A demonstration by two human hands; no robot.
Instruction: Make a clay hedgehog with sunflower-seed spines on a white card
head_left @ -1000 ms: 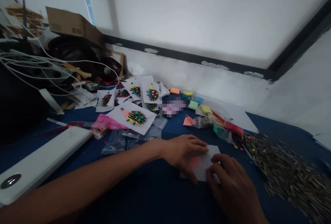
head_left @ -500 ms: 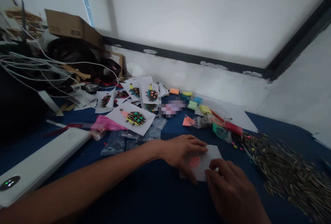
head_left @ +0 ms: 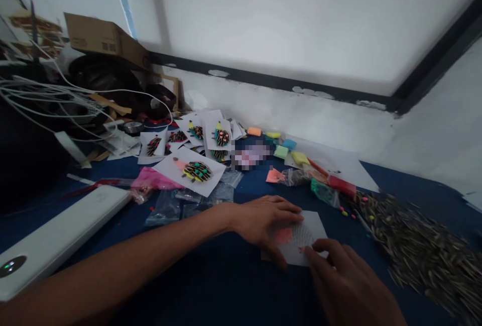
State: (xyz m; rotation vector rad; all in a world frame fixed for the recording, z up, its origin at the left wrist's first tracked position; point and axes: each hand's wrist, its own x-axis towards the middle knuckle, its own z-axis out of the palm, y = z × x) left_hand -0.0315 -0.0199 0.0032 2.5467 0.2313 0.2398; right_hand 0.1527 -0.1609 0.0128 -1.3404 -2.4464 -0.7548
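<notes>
A white paper card [head_left: 318, 223] lies on the blue table in front of me, printed with a rounded, line-filled drawing. Pink modelling clay [head_left: 283, 236] is spread on the drawing's left part. My left hand [head_left: 265, 220] rests over the card's left side, fingers stretched out and thumb apart, pressing it to the table. At the card's lower right, my right hand [head_left: 348, 276] has thumb and forefinger drawn together in a pinch. A tiny pink bit [head_left: 301, 249] shows on the card by those fingertips; whatever is between them is too small to make out.
Sunflower seeds [head_left: 425, 250] are heaped on the right. Coloured clay blocks [head_left: 300, 158] and bags lie behind the card. Finished hedgehog cards [head_left: 194, 171] are at back left, by plastic bags [head_left: 165, 209]. A long white device [head_left: 64, 238] lies beside my left forearm.
My right hand has shifted right and slightly down, uncovering more of the drawing and the tiny pink bit. My left hand stays in place.
</notes>
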